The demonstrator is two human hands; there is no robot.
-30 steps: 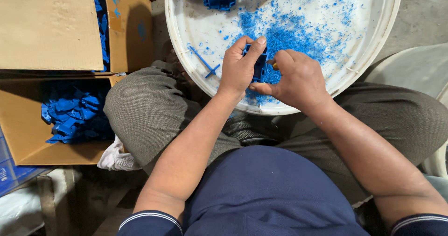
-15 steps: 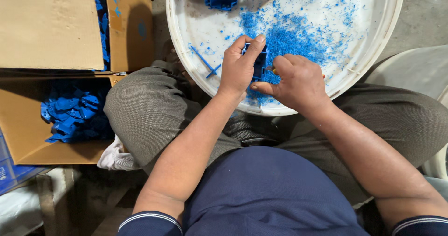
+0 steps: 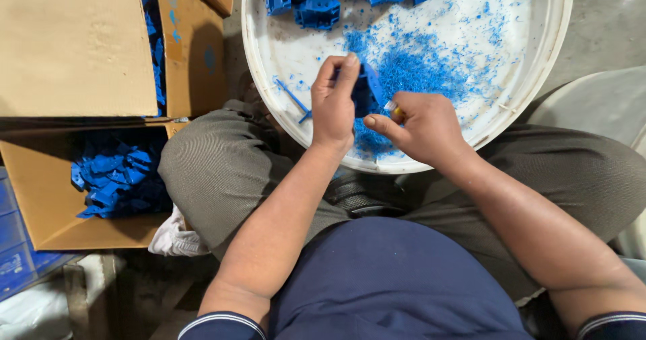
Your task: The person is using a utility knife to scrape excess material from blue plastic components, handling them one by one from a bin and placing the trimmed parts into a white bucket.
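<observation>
My left hand [image 3: 334, 104] pinches a small blue plastic part [image 3: 367, 88] over the near side of a round white basin [image 3: 269, 64] resting on my lap. My right hand [image 3: 420, 126] is closed on a small tool with a yellowish handle [image 3: 396, 110], its tip against the part. Blue plastic shavings [image 3: 417, 71] are spread across the basin floor. Several more blue parts [image 3: 316, 7] lie at the basin's far edge. A thin blue sprue stick [image 3: 293, 98] lies left of my left hand.
An open cardboard box [image 3: 40, 199] at my left holds several blue parts [image 3: 114, 175]. A second box with closed flaps [image 3: 74, 44] stands beyond it. A white cloth [image 3: 175, 236] lies by my left knee. Grey floor shows at the right.
Both hands stay over the basin. The left hand has turned the blue part slightly and raised its fingers; the right hand's thumb has shifted toward it.
</observation>
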